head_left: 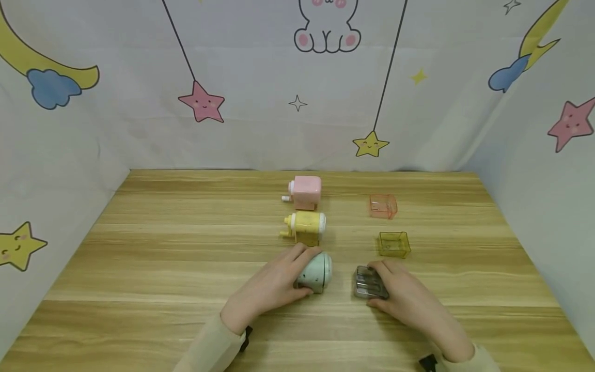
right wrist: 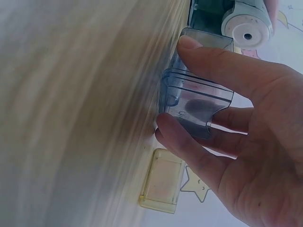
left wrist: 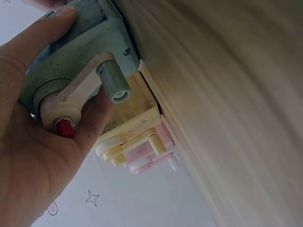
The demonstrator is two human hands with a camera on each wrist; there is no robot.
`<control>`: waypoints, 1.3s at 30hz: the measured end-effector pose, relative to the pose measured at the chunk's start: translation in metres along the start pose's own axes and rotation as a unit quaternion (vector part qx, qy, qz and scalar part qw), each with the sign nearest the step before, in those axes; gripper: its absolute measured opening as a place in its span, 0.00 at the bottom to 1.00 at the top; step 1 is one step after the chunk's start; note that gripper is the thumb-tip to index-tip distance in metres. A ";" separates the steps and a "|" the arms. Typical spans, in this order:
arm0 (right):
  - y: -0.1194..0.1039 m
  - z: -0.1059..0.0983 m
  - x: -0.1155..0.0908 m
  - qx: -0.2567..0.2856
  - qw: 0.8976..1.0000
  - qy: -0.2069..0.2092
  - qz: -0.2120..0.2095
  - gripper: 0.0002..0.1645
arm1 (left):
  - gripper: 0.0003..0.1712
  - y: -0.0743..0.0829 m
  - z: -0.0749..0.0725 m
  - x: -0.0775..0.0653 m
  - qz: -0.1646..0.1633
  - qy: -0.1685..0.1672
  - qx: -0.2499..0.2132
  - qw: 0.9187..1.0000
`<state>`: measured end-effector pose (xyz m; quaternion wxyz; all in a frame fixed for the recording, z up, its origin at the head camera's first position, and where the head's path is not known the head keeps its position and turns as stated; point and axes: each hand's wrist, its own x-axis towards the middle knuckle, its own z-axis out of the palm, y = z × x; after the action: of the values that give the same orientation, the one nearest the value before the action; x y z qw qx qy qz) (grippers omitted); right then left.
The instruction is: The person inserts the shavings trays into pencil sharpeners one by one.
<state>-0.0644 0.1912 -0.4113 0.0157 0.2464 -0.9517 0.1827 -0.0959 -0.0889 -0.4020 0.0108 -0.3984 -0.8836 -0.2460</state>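
My left hand [head_left: 271, 287] grips a pale green crank pencil sharpener [head_left: 315, 273] standing on the table. Its crank handle [left wrist: 113, 80] and a red tip [left wrist: 65, 127] at the hub show in the left wrist view. To the right, my right hand [head_left: 409, 294] holds a clear grey shavings drawer [head_left: 368, 283] between thumb and fingers, low over the wood. A short gap separates drawer and sharpener in the head view. In the right wrist view, the sharpener's round white end [right wrist: 247, 33] with a dark pencil hole appears beyond the drawer.
Behind the green sharpener stand a yellow sharpener [head_left: 309, 222] and a pink sharpener [head_left: 308, 188], cranks to the left. A clear yellow drawer [head_left: 394, 245] and a clear pink-orange drawer [head_left: 383, 206] lie at right. A printed cloth [head_left: 260, 134] borders the wooden table [head_left: 162, 248].
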 end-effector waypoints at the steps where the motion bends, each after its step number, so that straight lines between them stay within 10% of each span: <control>1: 0.000 0.000 0.000 -0.001 1.000 0.000 -0.002 0.41 | 0.47 0.000 0.000 0.000 0.003 0.002 0.000 1.000; 39: -0.008 0.003 0.010 0.008 1.000 -0.013 -0.014 0.41 | 0.48 0.006 0.007 0.009 0.009 0.001 0.023 1.000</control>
<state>-0.0687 0.1787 -0.4104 0.0037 0.2625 -0.9467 0.1869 -0.0967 -0.0765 -0.4040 0.0232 -0.4055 -0.8854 -0.2262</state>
